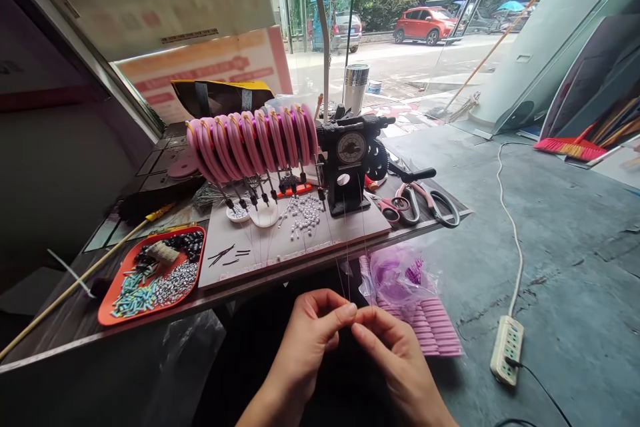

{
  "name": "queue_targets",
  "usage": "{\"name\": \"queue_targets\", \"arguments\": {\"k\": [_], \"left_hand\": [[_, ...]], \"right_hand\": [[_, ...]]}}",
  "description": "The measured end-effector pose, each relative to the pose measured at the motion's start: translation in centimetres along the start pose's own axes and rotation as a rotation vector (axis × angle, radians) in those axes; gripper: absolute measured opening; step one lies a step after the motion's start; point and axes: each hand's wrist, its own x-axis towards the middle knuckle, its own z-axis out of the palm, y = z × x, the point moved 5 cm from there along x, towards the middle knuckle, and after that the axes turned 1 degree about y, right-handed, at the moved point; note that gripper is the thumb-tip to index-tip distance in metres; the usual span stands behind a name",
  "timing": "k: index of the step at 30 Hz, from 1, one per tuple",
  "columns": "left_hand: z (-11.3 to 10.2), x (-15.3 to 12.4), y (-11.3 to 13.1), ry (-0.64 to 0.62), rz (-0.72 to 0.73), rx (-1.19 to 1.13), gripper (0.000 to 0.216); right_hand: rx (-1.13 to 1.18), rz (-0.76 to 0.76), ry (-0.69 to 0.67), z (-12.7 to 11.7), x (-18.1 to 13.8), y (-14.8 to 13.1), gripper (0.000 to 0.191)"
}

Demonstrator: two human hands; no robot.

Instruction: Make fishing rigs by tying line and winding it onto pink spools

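My left hand (313,337) and my right hand (393,350) meet below the table's front edge, both pinching thin clear threads (345,260) between thumb and forefinger. The threads run up to a black hand-cranked machine (351,163) standing on a grey board (295,233). Left of the machine sits a row of pink rings (253,140) with thin needles hanging under them. Loose white beads (304,212) lie scattered on the board.
An orange tray (115,303) of mixed beads sits at the table's left. Scissors (425,203) lie at the right end. A plastic bag of pink pieces (415,303) hangs by my right hand. A power strip (506,350) lies on the concrete floor. A thin stick (85,277) crosses the left side.
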Motion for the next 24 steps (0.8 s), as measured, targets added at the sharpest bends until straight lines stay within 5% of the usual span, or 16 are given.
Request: {"name": "queue_targets", "arguments": {"k": [13,24], "left_hand": [[-0.2,0.0,-0.3,0.008,0.03,0.02,0.029],[-0.2,0.4,2.5,0.095,0.15,-0.04,0.023]], "right_hand": [[0.062,0.027,-0.119,1.0,0.2,0.1,0.028],[-0.057,0.086,-0.095,-0.1,-0.2,1.3,0.037]]}}
